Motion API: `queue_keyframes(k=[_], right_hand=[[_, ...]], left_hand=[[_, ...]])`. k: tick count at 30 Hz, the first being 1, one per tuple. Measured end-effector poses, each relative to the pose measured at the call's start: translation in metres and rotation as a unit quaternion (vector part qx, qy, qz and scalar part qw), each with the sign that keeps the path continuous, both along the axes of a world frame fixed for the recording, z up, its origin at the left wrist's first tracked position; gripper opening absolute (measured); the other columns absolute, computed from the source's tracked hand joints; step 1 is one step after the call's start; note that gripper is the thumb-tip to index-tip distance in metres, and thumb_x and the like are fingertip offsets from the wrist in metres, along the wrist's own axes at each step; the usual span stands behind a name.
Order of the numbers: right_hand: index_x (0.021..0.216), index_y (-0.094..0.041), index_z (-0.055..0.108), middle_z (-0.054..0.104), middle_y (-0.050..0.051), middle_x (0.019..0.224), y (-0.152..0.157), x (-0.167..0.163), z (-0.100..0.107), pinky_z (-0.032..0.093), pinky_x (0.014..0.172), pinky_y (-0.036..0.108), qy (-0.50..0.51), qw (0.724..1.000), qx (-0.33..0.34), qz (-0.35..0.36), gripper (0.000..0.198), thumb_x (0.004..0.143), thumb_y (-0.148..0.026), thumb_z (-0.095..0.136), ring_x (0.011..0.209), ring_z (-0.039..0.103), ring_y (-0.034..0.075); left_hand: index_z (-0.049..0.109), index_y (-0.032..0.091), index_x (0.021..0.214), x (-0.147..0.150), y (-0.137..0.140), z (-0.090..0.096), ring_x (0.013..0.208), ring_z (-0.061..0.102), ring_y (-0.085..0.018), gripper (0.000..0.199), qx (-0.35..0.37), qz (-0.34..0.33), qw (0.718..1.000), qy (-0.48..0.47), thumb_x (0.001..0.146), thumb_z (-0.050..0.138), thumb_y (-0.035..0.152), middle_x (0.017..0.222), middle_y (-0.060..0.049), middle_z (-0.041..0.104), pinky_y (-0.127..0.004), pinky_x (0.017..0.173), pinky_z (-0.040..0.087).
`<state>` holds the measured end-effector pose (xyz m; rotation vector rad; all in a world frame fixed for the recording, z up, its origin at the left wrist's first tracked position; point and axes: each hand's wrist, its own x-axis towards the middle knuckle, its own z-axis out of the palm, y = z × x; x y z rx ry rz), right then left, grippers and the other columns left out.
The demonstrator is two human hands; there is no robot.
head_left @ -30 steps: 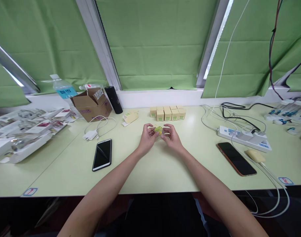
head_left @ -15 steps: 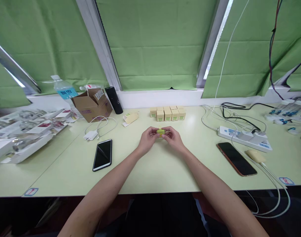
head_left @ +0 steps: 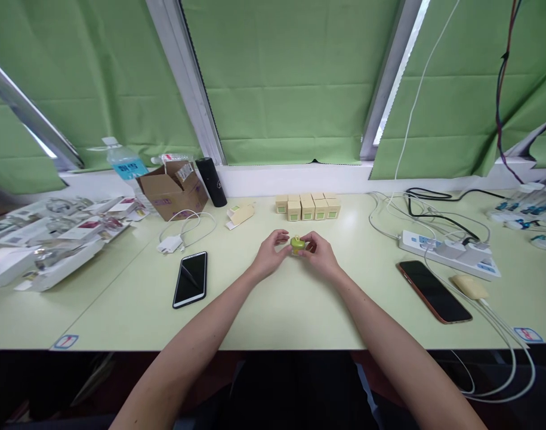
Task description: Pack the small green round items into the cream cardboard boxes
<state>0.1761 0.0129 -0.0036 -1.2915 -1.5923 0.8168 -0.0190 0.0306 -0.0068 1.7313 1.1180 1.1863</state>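
Note:
Above the table in front of me is a small rounded green thing with a loop on top (head_left: pixel 298 243); its exact kind is too small to make out. My right hand (head_left: pixel 321 254) is closed on it, thumb and fingers pinching its right side. On the other side, my left hand (head_left: pixel 271 253) has its fingers apart and slightly curled, with the thumb tip close to the green thing. Whether that thumb touches it, I cannot tell. Behind both hands stand several small cream boxes with green labels (head_left: pixel 307 208) in a tight group. An opened cream carton (head_left: pixel 240 216) lies to their left.
A phone (head_left: pixel 191 279) and a white charger with cable (head_left: pixel 170 243) lie left, below a brown cardboard box (head_left: pixel 172 194) and black cylinder (head_left: pixel 211 182). To the right are a power strip (head_left: pixel 449 254), another phone (head_left: pixel 434 291) and loose cables. White packages (head_left: pixel 53 275) crowd the far left.
My left fingers have loosened and spread away from the green thing, which both hands gripped before. It now sits in the right hand. The view has shifted slightly.

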Motion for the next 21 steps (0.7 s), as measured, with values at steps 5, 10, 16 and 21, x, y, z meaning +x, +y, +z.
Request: queue_keyframes(k=[5,10,16,21], right_hand=[[0.100,-0.028,0.057,0.070,-0.001,0.097,-0.005,0.001,0.007,0.044,0.073,0.032,-0.113,0.994,-0.005,-0.007,0.023,0.080,-0.025,0.069,0.080,0.061,0.019],[0.120,-0.025,0.050,0.069,0.007,0.114,-0.004,0.004,0.010,0.043,0.088,0.038,-0.267,0.963,0.003,-0.031,0.053,0.076,-0.023,0.079,0.103,0.062,0.027],[0.131,-0.026,0.045,0.066,0.007,0.121,0.001,0.009,0.007,0.041,0.100,0.043,-0.287,0.956,-0.026,-0.045,0.065,0.077,-0.030,0.082,0.117,0.058,0.029],[0.134,-0.027,0.044,0.065,0.006,0.120,0.000,0.008,0.007,0.040,0.102,0.043,-0.293,0.955,-0.019,-0.045,0.068,0.078,-0.029,0.082,0.119,0.058,0.028]], left_hand=[[0.059,0.024,0.125,-0.023,0.014,0.012,0.132,0.054,-0.029,0.033,0.028,0.175,0.972,0.154,0.092,0.060,0.024,0.127,-0.011,0.068,-0.048,0.114,0.042],[0.063,0.027,0.130,-0.047,0.035,0.026,0.146,0.036,-0.037,0.038,-0.037,0.314,0.913,0.259,0.092,0.059,0.029,0.147,-0.014,0.053,-0.055,0.118,0.033],[0.066,0.032,0.133,-0.071,0.066,0.031,0.147,0.032,-0.039,0.045,-0.107,0.380,0.870,0.295,0.089,0.058,0.027,0.149,-0.015,0.048,-0.056,0.118,0.029],[0.071,0.033,0.126,-0.082,0.089,0.035,0.143,0.038,-0.041,0.043,-0.148,0.364,0.868,0.304,0.084,0.061,0.025,0.142,-0.015,0.057,-0.057,0.113,0.034]])
